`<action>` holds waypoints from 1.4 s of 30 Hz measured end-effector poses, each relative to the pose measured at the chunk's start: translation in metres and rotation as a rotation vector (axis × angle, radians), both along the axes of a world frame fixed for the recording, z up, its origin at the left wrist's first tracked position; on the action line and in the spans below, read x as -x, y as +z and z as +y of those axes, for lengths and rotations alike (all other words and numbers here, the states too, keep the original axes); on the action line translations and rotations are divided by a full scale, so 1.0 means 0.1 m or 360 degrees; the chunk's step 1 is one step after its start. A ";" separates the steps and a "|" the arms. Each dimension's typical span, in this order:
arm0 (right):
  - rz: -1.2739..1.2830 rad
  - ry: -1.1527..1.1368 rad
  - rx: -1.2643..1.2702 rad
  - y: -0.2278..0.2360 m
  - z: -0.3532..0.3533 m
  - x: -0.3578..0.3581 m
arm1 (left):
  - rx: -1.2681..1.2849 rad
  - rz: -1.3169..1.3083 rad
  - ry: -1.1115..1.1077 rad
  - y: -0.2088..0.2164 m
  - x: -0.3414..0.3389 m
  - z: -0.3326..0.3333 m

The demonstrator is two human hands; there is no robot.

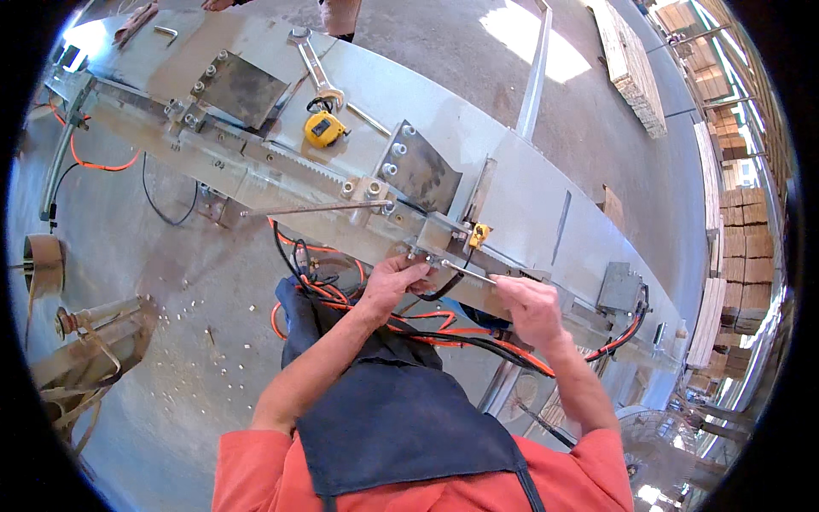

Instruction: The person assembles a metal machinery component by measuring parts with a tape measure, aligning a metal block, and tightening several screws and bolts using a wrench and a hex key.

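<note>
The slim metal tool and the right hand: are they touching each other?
Touching: the head view shows the right hand gripping one end of the slim metal tool.

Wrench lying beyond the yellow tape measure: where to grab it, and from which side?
I'd take the wrench mid-handle from above, closing across its length: it appears to lie flat, and the slim shank between its wider ends is unobstructed. Avoid its near end, probably: the yellow tape measure and its black strap crowd it.
</note>
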State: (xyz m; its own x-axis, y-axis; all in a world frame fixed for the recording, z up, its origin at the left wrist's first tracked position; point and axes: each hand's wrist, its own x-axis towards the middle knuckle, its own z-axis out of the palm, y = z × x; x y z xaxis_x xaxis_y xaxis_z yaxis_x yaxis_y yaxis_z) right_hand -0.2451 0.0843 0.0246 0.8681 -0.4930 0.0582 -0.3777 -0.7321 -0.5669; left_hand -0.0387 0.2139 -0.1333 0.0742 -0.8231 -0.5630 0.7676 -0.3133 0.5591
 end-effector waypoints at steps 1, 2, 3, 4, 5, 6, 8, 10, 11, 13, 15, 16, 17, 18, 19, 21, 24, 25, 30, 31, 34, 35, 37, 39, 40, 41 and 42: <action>0.0060 0.0025 -0.0027 0.13 -0.02 -0.02 | -0.0009 0.0003 0.0009 -0.04 0.03 0.01; 0.0002 0.0129 0.0130 0.18 -0.03 -0.11 | 0.0010 -0.0001 0.0016 -0.01 0.03 0.01; 0.0057 0.0170 0.0133 0.22 -0.04 -0.23 | 0.0009 0.0004 0.0010 0.03 0.02 0.00; 0.0111 0.0213 0.0135 0.27 -0.06 -0.35 | 0.0007 0.0010 0.0005 0.08 0.01 0.00; 0.0168 0.0264 0.0132 0.28 -0.07 -0.48 | 0.0000 0.0017 0.0010 0.10 0.00 0.01; 0.0158 0.0340 0.0176 0.25 -0.09 -0.58 | 0.0009 0.0011 0.0014 0.06 0.01 0.02; 0.0438 0.0418 0.0151 0.36 -0.10 -0.82 | 0.0021 0.0000 0.0037 -0.05 0.04 0.02; 0.0754 0.0530 0.0188 0.48 -0.12 -1.12 | 0.0032 0.0016 0.0039 -0.01 0.04 0.02; 0.0925 0.0609 0.0232 0.50 -0.12 -1.30 | 0.0031 0.0021 0.0043 0.01 0.03 0.03; 0.1072 0.0695 0.0287 0.54 -0.12 -1.52 | -0.0010 0.0010 -0.0019 0.10 0.02 0.02; 0.0982 0.0781 0.0326 0.57 -0.11 -1.67 | -0.0033 -0.0018 -0.0041 0.11 0.00 0.02; 0.0982 0.0761 0.0289 0.56 -0.11 -1.71 | -0.0035 -0.0029 -0.0049 0.09 0.00 0.02; 0.0991 0.0764 0.0277 0.56 -0.12 -1.69 | -0.0035 -0.0041 -0.0058 0.09 0.00 0.01; 0.1000 0.0766 0.0265 0.56 -0.13 -1.67 | -0.0041 -0.0045 -0.0046 0.10 0.00 0.01; 0.1010 0.0766 0.0252 0.56 -0.15 -1.64 | -0.0047 -0.0048 -0.0036 0.12 0.00 0.01; 0.1036 0.0694 0.0254 0.50 -0.18 -1.52 | -0.0024 -0.0052 -0.0021 0.13 0.01 -0.01; 0.1003 0.0674 0.0295 0.47 -0.18 -1.50 | 0.0003 -0.0037 0.0010 0.09 0.02 0.01; 0.0980 0.0684 0.0316 0.47 -0.18 -1.51 | -0.0012 -0.0020 0.0017 0.08 0.01 0.02; 0.0575 0.0306 0.0289 0.15 -0.10 -0.73 | -0.0067 -0.0032 0.0071 0.04 0.04 0.02; 0.0406 0.0166 0.0251 -0.03 -0.09 -0.42 | -0.0042 -0.0026 0.0071 0.05 0.04 -0.01; 0.0208 -0.0118 0.0226 -0.41 0.05 0.01 | -0.0016 0.0001 0.0046 0.07 0.05 0.02; 0.0176 -0.0129 0.0222 -0.47 0.06 0.04 | -0.0028 -0.0007 0.0047 0.08 0.03 0.01; 0.0114 -0.0156 0.0218 -0.52 0.07 0.06 | -0.0020 -0.0001 0.0029 0.08 0.02 0.01; 0.0210 -0.0121 0.0228 -0.28 0.02 0.04 | -0.0002 0.0019 0.0014 0.07 0.02 0.03; 0.0216 -0.0131 0.0236 -0.09 0.01 0.00 | -0.0037 0.0021 0.0051 0.11 0.02 0.01; 0.0233 -0.0152 0.0239 0.07 0.05 -0.02 | -0.0012 0.0010 0.0043 0.11 0.03 0.02; 0.0321 -0.0139 0.0264 0.17 0.03 -0.11 | 0.0012 -0.0012 0.0026 0.11 0.01 0.01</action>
State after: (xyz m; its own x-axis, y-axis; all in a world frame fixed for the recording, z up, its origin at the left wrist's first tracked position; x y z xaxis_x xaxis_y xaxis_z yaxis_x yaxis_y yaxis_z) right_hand -0.2342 0.0872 0.0418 0.8251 -0.5644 -0.0253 -0.5363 -0.7685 -0.3489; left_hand -0.0399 0.2152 -0.1226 0.0922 -0.8259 -0.5562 0.7683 -0.2964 0.5674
